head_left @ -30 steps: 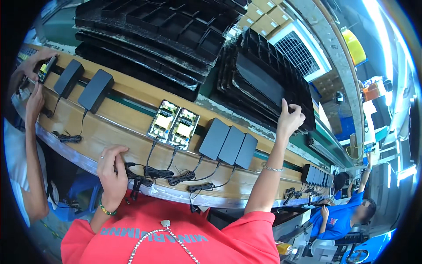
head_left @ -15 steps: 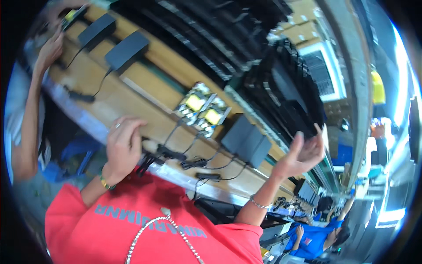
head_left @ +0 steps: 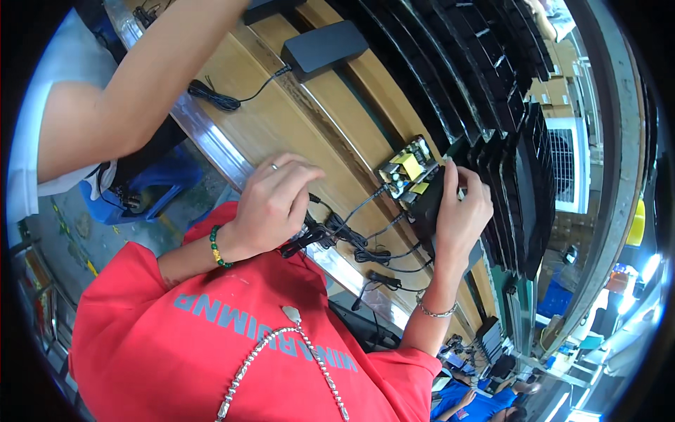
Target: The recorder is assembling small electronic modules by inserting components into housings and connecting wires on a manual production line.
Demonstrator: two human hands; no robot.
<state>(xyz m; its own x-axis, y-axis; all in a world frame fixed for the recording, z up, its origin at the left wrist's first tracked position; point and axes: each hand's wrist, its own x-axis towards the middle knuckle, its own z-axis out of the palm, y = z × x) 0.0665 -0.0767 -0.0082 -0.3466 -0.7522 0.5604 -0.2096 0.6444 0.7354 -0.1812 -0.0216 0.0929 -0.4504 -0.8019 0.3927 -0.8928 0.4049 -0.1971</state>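
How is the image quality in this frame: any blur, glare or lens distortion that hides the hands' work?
Head view: sharp at both hands, left hand on bundled cables, right hand gripping a black adapter; strong fisheye bends the wooden bench; bright overexposed patches at the right rim.

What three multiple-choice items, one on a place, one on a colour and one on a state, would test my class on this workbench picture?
1. Where does the right hand rest?
A. on a black adapter case beside the open circuit board
B. on the blue stool
C. on the white fan housing

2. What colour is the bead bracelet on the left wrist?
A. white
B. green
C. orange

3. How is the left hand placed?
A. flat on the floor
B. raised clear of the bench
C. fingers curled down on the bundled black cables at the bench edge

Answers:
1 A: its fingers grip the black adapter case next to the circuit board.
2 B: the bead bracelet is dark green.
3 C: its fingertips meet the cables on the wooden bench.
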